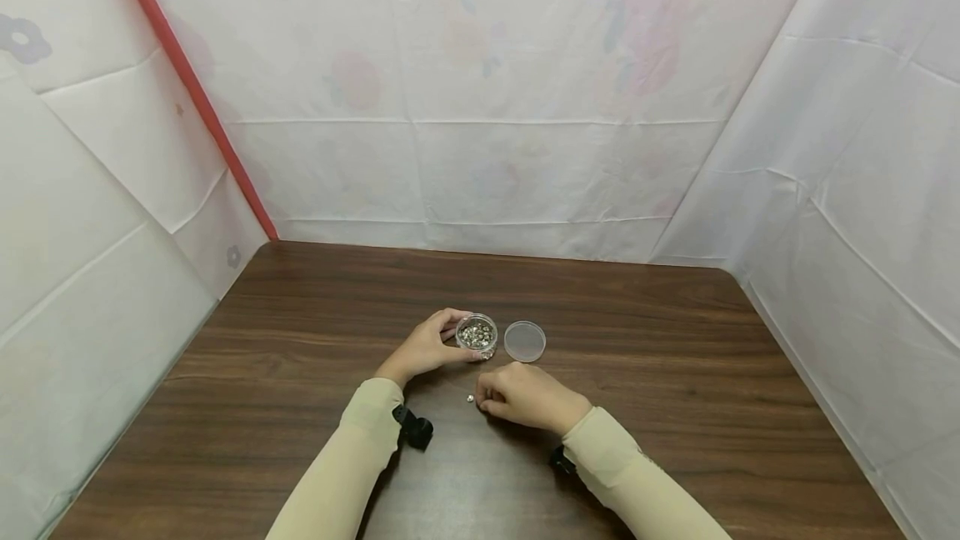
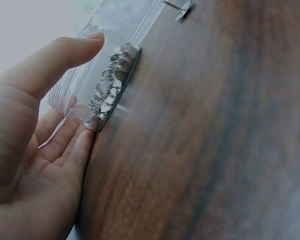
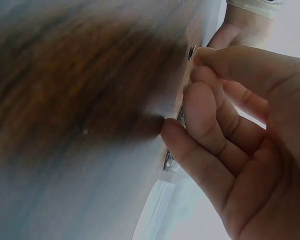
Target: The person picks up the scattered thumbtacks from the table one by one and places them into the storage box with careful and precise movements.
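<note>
My left hand [image 1: 426,350] grips a clear round jar [image 1: 476,319] from its left side, with the thumb on the near side. In the left wrist view, the jar stands on the table with metal thumbtacks [image 2: 107,92] heaped at its bottom. My right hand [image 1: 528,397] is low over the table, near the jar, its fingers curled. Just left of those fingertips lies a single thumbtack [image 1: 470,398]. In the right wrist view, a thumbtack [image 3: 191,52] shows close by the thumb tip. Whether the fingertips pinch anything is hidden.
A clear round lid [image 1: 525,342] lies flat to the right of the jar. Everything is on a dark wood-grain table [image 1: 675,340]. White cloth [image 1: 480,90] hangs behind it and at both sides. Dark wrist cameras [image 1: 413,428] stick out beneath the sleeves.
</note>
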`<state>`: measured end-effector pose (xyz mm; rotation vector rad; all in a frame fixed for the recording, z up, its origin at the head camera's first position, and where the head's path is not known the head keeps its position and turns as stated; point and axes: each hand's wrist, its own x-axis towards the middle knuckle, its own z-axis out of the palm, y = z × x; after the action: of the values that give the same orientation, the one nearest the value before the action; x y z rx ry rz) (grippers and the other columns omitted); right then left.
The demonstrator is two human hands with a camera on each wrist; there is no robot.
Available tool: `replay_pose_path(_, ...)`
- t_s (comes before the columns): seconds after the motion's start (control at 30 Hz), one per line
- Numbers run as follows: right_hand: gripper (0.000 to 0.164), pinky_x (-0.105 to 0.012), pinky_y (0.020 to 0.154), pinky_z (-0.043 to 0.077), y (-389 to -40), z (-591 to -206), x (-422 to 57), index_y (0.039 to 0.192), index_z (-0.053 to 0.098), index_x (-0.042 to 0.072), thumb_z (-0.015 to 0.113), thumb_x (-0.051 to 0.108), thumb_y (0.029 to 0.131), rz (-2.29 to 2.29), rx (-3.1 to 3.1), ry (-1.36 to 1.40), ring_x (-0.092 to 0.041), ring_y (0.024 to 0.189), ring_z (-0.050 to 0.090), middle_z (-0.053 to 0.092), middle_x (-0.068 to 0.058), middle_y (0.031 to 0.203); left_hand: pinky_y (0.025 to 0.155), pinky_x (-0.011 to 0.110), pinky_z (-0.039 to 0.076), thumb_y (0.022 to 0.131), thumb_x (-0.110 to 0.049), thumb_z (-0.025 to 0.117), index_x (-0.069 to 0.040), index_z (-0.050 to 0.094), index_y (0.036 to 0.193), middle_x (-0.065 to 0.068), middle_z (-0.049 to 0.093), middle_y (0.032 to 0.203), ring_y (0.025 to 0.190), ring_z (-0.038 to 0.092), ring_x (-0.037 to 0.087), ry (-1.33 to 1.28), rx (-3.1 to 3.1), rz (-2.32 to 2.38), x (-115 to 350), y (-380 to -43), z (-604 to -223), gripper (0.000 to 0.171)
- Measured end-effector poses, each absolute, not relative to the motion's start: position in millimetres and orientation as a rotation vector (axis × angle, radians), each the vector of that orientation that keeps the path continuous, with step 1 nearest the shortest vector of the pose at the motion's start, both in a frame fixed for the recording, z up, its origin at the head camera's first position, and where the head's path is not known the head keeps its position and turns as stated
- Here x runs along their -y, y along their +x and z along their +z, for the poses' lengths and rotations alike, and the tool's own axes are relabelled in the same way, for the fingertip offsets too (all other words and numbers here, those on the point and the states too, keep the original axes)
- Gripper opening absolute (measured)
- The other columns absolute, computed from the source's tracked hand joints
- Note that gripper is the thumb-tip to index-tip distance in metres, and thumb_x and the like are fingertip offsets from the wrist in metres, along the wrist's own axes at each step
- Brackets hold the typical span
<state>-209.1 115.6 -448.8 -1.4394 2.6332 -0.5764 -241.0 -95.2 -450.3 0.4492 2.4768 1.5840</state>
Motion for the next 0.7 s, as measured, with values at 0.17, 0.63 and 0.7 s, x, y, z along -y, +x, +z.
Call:
replay_pose_path(0.17, 0.009, -0.01, 0.055, 0.045, -211.5, -447.9, -116.6, 0.08, 0.064, 0.022, 0.064, 0.02, 0.089, -0.612, -2.613, -1.432, 0.008, 0.062, 0.047, 0.058, 0.016, 0.073, 0.104, 0.047, 0.04, 0.072, -0.024, 0.081, -0.005, 0.049, 0.13, 0.018, 0.046, 0.133, 0.12, 0.045, 0.029, 0.466, -2.469, 1.602, 95.6, -243.2, -453.4, 0.068)
replay_pose_path(0.63, 0.005, -0.014, 0.049, 0.045, -226.0, -434.6, -120.4, 0.09, 0.066, 0.02, 0.062, 0.019, 0.088, -0.71, -2.85, -1.364, 0.006, 0.058, 0.047, 0.06, 0.014, 0.071, 0.102, 0.037, 0.044, 0.066, -0.041, 0.083, -0.025, 0.052, 0.124, -0.001, 0.049, 0.128, 0.115, 0.048, 0.011, 0.45, -2.5, 1.595, 100.2, -264.1, -490.1, 0.068)
replay_pose_path(0.7, 0.005, -0.015, 0.049, 0.046, -229.2, -433.9, -120.4, 0.091, 0.066, 0.02, 0.062, 0.019, 0.088, -0.718, -2.905, -1.329, 0.005, 0.058, 0.047, 0.06, 0.015, 0.071, 0.101, 0.037, 0.044, 0.065, -0.041, 0.083, -0.024, 0.052, 0.124, -0.001, 0.049, 0.128, 0.115, 0.048, 0.012, 0.446, -2.504, 1.593, 99.9, -263.7, -490.1, 0.068)
